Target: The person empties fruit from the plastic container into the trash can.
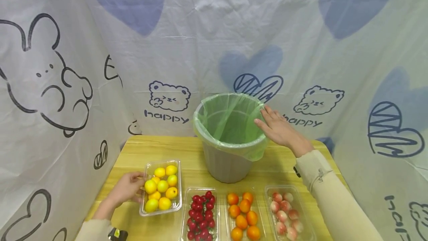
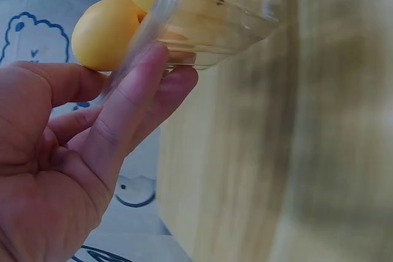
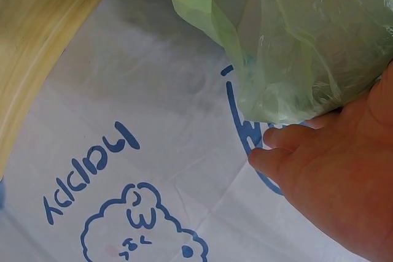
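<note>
A clear plastic fruit box (image 1: 178,205) of round yellow fruits (image 1: 162,186) is at the left of the table. My left hand (image 1: 126,189) pinches its left edge; in the left wrist view, thumb and fingers (image 2: 126,99) lie on both sides of the plastic wall. Behind the boxes stands a grey trash bin (image 1: 227,163) lined with a green plastic bag (image 1: 230,122) folded over its rim. On the bin's right rim, my right hand (image 1: 279,127) rests against the bag with fingers extended. The right wrist view shows those fingers beside the bag's hanging edge (image 3: 288,90).
Along the wooden table's (image 1: 147,148) front stand three more clear boxes: dark red cherry-like fruits (image 1: 200,215), orange fruits (image 1: 242,220) and pink-white fruits (image 1: 284,211). White printed cloth (image 1: 207,47) encloses the back and both sides, close behind the bin.
</note>
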A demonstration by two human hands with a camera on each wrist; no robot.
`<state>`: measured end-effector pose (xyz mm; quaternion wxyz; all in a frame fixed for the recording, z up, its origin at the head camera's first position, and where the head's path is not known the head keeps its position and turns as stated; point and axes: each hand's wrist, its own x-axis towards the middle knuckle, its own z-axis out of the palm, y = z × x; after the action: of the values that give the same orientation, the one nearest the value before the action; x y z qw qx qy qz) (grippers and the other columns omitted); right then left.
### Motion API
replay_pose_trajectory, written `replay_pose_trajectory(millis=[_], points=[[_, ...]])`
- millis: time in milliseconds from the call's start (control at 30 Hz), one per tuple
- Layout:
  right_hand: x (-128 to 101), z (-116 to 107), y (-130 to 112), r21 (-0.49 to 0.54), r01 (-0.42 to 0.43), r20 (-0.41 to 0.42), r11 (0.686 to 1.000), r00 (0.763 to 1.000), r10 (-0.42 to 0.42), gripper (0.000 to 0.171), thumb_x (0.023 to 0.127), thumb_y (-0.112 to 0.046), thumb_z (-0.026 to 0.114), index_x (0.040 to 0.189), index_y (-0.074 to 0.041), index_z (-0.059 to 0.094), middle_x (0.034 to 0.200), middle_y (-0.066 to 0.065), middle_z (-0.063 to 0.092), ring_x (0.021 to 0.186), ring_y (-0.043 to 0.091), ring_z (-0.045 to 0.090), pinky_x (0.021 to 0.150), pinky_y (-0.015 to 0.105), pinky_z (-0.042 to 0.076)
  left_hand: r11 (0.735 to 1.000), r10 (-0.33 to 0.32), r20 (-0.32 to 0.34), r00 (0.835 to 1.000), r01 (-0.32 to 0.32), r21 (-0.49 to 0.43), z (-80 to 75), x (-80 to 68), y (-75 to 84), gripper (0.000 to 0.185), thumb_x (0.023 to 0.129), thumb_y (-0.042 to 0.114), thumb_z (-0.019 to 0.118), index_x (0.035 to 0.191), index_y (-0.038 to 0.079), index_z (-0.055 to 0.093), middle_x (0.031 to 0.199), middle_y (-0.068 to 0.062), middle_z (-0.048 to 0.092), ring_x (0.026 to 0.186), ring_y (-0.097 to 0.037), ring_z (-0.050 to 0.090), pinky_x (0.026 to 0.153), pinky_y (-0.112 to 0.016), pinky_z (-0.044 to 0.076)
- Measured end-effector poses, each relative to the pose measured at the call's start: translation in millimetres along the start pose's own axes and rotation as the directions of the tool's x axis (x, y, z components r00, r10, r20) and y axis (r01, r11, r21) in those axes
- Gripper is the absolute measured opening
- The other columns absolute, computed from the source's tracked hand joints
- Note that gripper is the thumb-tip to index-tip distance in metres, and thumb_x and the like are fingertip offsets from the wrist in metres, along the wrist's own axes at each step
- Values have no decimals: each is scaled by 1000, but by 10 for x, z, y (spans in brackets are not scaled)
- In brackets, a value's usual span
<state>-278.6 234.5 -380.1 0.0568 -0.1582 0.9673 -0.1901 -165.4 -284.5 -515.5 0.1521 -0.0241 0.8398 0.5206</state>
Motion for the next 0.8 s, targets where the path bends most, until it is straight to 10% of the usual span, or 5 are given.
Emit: replay_pose_trajectory(millis=[800], points=[[0, 7, -7, 18, -2, -3, 1000, 1000, 2, 84, 110, -63, 18, 168, -2, 9, 177, 20, -5, 162, 49, 0, 133, 65, 2, 994, 101, -14, 995, -101, 45, -418, 183, 1022, 51, 110, 12, 45, 149, -20, 39, 136, -44, 56, 96, -31, 77, 71, -39, 69]])
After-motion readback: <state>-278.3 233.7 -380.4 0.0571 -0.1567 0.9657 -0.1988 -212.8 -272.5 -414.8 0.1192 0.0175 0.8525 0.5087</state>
